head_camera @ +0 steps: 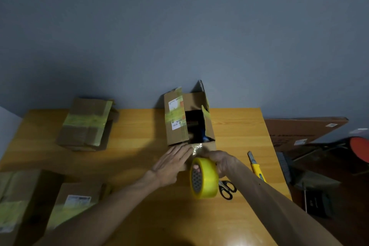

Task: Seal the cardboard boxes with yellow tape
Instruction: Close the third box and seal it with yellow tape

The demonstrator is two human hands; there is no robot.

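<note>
Item: open cardboard box [176, 134], mid-table [239, 126], flaps up. Its white label [176, 125] reads roughly "B22C". Our left hand [171, 166] presses flat, fingers straight, on its near wall. Our right hand [223, 163] grips the yellow tape roll [206, 179] beside it.

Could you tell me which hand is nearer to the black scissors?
Right. The right hand, gripping the tape roll, is just beyond the scissors; the left hand lies farther left, flat against the open box.

we have one head-worn wide-angle view, looking forward and down from close above the table [129, 162], the grey wall filling its upper half.
</note>
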